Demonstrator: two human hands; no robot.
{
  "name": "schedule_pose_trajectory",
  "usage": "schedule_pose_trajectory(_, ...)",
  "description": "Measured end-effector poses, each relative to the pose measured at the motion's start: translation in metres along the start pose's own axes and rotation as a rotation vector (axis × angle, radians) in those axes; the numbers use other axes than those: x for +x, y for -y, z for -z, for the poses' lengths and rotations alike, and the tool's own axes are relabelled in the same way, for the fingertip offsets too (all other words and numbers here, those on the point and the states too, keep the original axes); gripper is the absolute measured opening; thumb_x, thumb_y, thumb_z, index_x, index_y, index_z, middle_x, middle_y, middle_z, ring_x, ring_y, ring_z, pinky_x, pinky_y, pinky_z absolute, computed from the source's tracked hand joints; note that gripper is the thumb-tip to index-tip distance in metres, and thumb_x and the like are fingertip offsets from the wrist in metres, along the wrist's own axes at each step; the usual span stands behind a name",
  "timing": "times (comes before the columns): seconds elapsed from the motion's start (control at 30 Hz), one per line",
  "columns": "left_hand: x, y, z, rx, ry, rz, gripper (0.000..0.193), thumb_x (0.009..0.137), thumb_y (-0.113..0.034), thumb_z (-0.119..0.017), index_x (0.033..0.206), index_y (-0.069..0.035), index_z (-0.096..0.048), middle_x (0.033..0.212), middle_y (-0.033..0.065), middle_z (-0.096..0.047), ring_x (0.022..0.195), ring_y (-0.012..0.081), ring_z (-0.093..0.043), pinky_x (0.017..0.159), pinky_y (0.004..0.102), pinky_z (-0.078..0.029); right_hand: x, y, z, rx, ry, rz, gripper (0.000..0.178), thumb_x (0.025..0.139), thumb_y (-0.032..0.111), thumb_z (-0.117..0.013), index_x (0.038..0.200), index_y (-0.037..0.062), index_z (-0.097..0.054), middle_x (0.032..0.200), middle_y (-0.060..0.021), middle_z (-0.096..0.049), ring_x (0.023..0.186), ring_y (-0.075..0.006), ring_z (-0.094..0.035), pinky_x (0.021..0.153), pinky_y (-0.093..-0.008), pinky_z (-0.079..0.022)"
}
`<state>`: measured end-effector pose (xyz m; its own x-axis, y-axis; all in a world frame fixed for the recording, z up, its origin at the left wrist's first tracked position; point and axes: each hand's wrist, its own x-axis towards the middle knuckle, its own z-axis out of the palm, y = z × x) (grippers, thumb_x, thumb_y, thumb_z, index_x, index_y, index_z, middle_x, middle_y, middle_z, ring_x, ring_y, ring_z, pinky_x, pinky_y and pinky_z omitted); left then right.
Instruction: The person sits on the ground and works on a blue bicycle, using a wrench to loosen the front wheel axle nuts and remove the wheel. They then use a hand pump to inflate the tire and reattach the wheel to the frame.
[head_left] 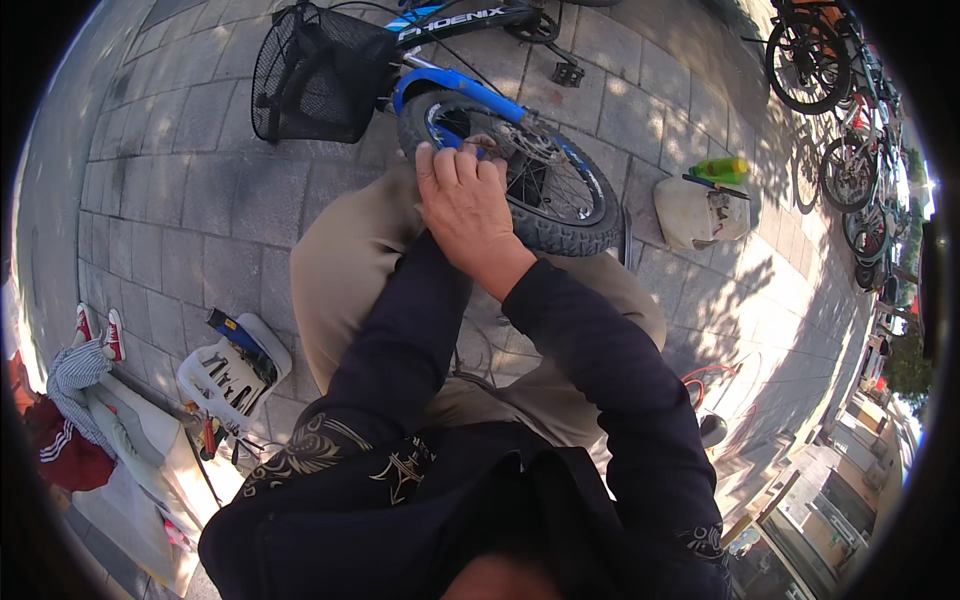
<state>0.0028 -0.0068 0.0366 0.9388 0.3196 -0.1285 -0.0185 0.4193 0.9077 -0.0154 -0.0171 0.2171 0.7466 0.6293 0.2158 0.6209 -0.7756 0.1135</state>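
Note:
A bicycle (468, 24) with a black frame lies in front of me, and its front wheel (560, 180) is between my knees. The knobby black tyre (575, 236) shows at the near side of the wheel, under a blue mudguard (475, 90). My right hand (470, 205) is closed over the tyre's near left edge, knuckles up and fingers bent together. Beneath it, my left hand (484, 146) is mostly hidden; only a few fingers show beyond, next to the rim and spokes. Whether anything small is between the hands cannot be seen.
A black mesh basket (325, 75) is on the bicycle's front. At right, a whitish container (690, 215) stands by a green bottle (722, 170). A white tool basket (222, 385) sits at lower left, near a person in red shoes (115, 335). Parked bicycles (850, 170) line the far right.

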Motion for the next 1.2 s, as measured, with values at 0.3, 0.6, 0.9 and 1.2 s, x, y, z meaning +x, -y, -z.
schedule_pose_trajectory(0.3, 0.035, 0.031, 0.012, 0.157, -0.064, 0.056, 0.039, 0.094, 0.003, -0.07, 0.129, -0.006, -0.057, 0.117, 0.0094, -0.068, 0.101, 0.0132, -0.065, 0.084, 0.0266, -0.053, 0.064, 0.034, -0.055, 0.002, 0.397, 0.018, 0.036, 0.09, 0.018, -0.073, 0.119, -0.002, -0.077, 0.111, -0.0169, -0.063, 0.086, -0.0313, -0.068, 0.044, -0.0441, -0.047)
schedule_pose_trajectory(0.6, 0.02, 0.036, 0.003, 0.214, -0.146, -0.082, 0.04, 0.089, -0.01, -0.078, 0.125, -0.007, -0.062, 0.111, 0.0039, -0.068, 0.104, 0.0191, -0.07, 0.088, 0.0302, -0.053, 0.039, 0.038, -0.04, -0.252, 0.23, 0.026, 0.048, 0.096, 0.025, -0.066, 0.135, -0.0032, -0.069, 0.114, -0.0148, -0.059, 0.087, -0.0303, -0.059, 0.052, -0.0441, -0.043)
schedule_pose_trajectory(0.9, 0.007, -0.027, -0.006, 0.821, -0.038, -0.186, 0.033, 0.093, -0.017, -0.079, 0.12, -0.005, -0.066, 0.116, 0.0006, -0.07, 0.112, 0.0134, -0.067, 0.097, 0.0273, -0.05, -0.001, 0.007, -0.015, 0.032, 0.13, -0.146, 0.046, 0.085, 0.018, -0.071, 0.124, -0.0041, -0.064, 0.108, -0.016, -0.059, 0.099, -0.0314, -0.059, 0.099, -0.0482, -0.047)
schedule_pose_trajectory(1.2, 0.013, 0.003, -0.003, 0.18, -0.121, 0.082, 0.039, 0.097, -0.005, -0.073, 0.132, -0.005, -0.057, 0.117, 0.0048, -0.067, 0.11, 0.0158, -0.065, 0.098, 0.0273, -0.051, -0.015, -0.018, -0.01, 0.093, 0.158, -0.029, 0.046, 0.086, 0.02, -0.07, 0.125, -0.0045, -0.068, 0.107, -0.0149, -0.062, 0.101, -0.0327, -0.061, 0.093, -0.0463, -0.048)
